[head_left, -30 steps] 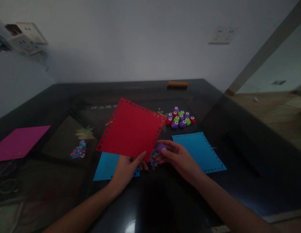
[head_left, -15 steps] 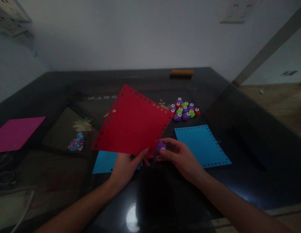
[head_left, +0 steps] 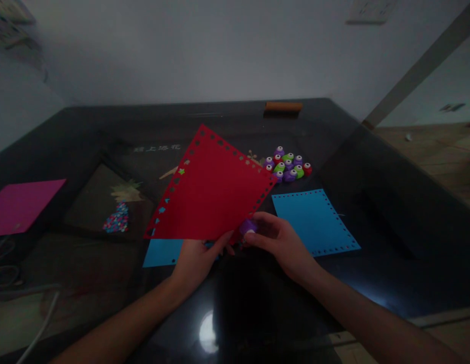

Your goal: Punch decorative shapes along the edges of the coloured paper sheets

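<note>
My left hand [head_left: 197, 259] pinches the near edge of a red paper sheet [head_left: 212, 189] with punched holes along its borders and holds it tilted above the dark glass table [head_left: 86, 126]. My right hand [head_left: 282, 242] grips a small purple paper punch [head_left: 249, 226] at the sheet's lower right edge. Under the red sheet lies a blue sheet [head_left: 162, 252]. A second blue sheet [head_left: 314, 220], punched round its edges, rests just right of my right hand.
A cluster of several purple, green and red punches [head_left: 288, 166] sits behind the blue sheet. A pile of coloured paper bits [head_left: 117, 220] lies to the left, a magenta sheet [head_left: 20, 202] at the far left, an orange bar [head_left: 283, 106] at the table's back edge.
The red sheet has turned slightly and risen, and the purple punch now sits against its lower right edge. The camera has tilted down a little.
</note>
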Demonstrator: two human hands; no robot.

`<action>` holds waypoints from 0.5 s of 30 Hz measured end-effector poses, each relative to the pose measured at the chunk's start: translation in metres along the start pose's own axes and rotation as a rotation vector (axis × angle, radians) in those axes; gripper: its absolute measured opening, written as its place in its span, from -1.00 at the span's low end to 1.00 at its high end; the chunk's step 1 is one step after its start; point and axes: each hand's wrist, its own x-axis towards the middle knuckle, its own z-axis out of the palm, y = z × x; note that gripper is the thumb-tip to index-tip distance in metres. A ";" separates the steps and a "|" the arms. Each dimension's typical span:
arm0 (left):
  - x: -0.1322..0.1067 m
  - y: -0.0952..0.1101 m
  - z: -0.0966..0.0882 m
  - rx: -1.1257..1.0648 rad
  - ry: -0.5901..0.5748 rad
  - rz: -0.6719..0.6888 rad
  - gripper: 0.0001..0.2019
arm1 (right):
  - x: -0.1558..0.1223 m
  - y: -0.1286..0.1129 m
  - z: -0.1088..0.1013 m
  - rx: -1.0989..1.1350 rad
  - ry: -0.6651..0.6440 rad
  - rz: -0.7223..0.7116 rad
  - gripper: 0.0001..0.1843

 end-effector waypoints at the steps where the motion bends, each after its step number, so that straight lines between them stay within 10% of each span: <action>1: 0.000 -0.001 0.000 0.030 -0.005 0.013 -0.72 | 0.000 -0.001 0.001 -0.026 0.001 -0.014 -0.67; 15: -0.002 -0.002 0.001 0.198 0.019 0.144 -0.69 | -0.001 -0.001 0.002 -0.081 -0.006 -0.068 -0.66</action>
